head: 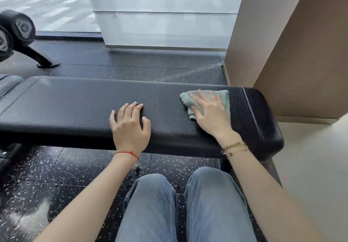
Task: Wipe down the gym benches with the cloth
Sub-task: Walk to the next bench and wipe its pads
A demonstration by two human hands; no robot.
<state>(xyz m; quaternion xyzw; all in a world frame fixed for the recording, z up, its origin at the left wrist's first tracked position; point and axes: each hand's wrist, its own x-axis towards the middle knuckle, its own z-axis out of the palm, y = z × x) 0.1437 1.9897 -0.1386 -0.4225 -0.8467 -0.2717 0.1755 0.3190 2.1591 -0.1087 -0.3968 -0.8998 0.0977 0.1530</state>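
A long black padded gym bench (75, 106) runs across the view in front of my knees. A pale green cloth (224, 98) lies near the bench's right end. My right hand (211, 113) presses flat on the cloth with straight, spread fingers. My left hand (130, 123) rests on the bare pad near the middle, its fingers bent at the tips and holding nothing. A second pad (9, 85) of the bench begins at the far left.
Dumbbells (17, 29) on a black rack leg (41, 57) stand at the back left. A tan wall (282, 53) rises close to the bench's right end. A frosted glass panel (160, 15) is behind. Speckled black rubber floor (56, 175) lies all around.
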